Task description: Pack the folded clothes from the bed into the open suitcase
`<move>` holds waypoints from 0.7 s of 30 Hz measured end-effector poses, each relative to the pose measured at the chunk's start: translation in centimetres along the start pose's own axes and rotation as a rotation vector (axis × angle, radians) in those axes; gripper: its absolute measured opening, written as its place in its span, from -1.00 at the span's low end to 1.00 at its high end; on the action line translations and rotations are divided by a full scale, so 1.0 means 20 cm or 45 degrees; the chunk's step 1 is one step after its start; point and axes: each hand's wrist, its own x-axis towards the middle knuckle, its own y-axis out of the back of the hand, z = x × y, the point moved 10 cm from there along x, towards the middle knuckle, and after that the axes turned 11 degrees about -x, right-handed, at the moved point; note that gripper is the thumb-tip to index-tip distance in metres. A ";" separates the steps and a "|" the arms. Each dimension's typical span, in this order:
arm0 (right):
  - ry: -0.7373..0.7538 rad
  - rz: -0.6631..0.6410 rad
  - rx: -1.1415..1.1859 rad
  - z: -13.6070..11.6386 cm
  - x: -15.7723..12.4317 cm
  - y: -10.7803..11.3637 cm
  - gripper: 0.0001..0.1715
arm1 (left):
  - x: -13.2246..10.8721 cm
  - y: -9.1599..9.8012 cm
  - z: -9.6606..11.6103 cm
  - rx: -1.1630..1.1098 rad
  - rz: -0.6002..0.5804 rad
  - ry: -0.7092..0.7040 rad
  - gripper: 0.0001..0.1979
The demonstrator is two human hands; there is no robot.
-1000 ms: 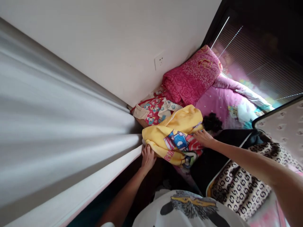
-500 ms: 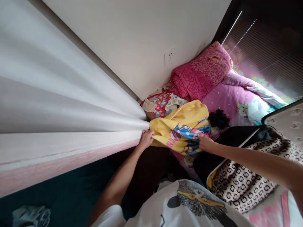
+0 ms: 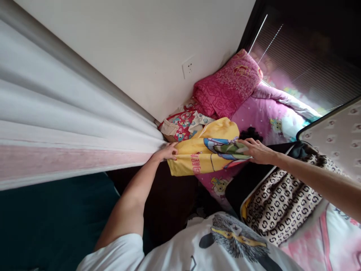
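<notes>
- The folded pink bundle [image 3: 229, 84] is my landmark: it lies against the white wall [image 3: 126, 49], a flower printed on its upper part
- On my side of the bundle I have the yellow cloth [image 3: 207, 160] stretched out between my hands, creased lengthwise, with pink lettering and a blue, green and red picture on it
- My left hand [image 3: 168, 151], nearer to me than the bundle and off to its left, is clamped on the cloth's left end
- My right hand [image 3: 259, 151], nearer to me than the bundle and a little to its right, grips the cloth's other end, so my hands are well apart
- Just left of the bundle, on its near side, are red printed clothes [image 3: 182, 126] beside some pale fabric
- Far left of the bundle hangs the white curtain [image 3: 70, 116] with a pink band, its gathered end close to my left hand
- Right of the bundle spreads purple bedding [image 3: 252, 113]; a dark ruffled thing [image 3: 251, 134] lies there near my right hand, and I cannot tell what it is
- Nearer to me than the bundle, to its right, is brown-and-cream patterned fabric [image 3: 282, 210], under my right forearm
- Above and left of the bundle is a wall socket [image 3: 188, 67]
</notes>
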 end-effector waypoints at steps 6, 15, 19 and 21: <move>-0.059 0.096 0.235 -0.03 -0.13 0.03 -0.73 | -0.17 0.04 0.15 0.178 0.163 0.002 -0.78; -0.229 0.689 -0.018 -0.07 -0.63 0.76 -0.81 | -1.02 0.59 0.75 0.288 0.895 -0.291 -0.81; -0.330 1.047 -0.251 -0.08 -1.12 1.35 -0.76 | -1.52 1.07 1.24 0.629 1.329 -0.399 -0.83; -0.467 1.219 -0.374 -0.07 -1.44 1.63 -0.71 | -1.76 1.26 1.54 0.751 1.602 -0.423 -0.83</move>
